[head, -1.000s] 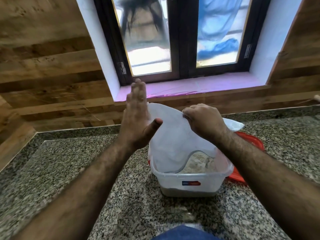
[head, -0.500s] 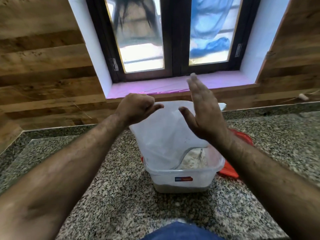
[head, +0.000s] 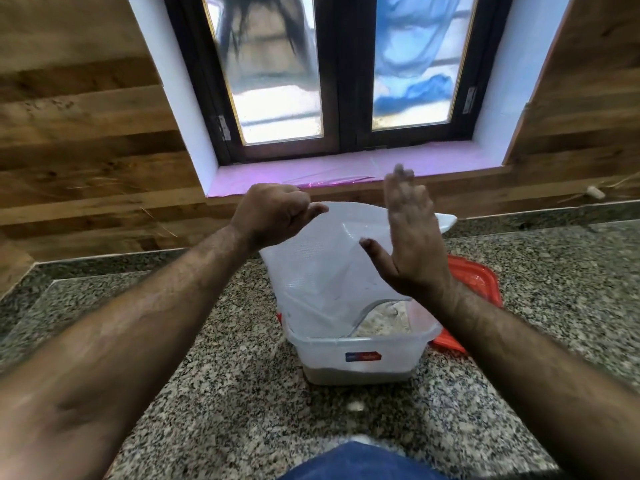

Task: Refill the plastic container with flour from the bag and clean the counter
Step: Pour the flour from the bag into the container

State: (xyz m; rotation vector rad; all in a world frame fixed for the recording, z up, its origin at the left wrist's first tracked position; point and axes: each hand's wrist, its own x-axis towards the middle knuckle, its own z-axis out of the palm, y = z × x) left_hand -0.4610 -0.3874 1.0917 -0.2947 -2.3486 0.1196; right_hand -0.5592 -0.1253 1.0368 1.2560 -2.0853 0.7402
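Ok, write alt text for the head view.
The left hand pinches a white bag upended in a clear container of flour on a granite counter, while the right hand is open beside it. A red lid lies behind.

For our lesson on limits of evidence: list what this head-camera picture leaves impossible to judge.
- How much flour is in the plastic container: the bag covers most of its opening.
- Whether the right hand touches the bag: motion blur.
- The red lid: mostly behind the right forearm and container.
- The container's label text: too small.
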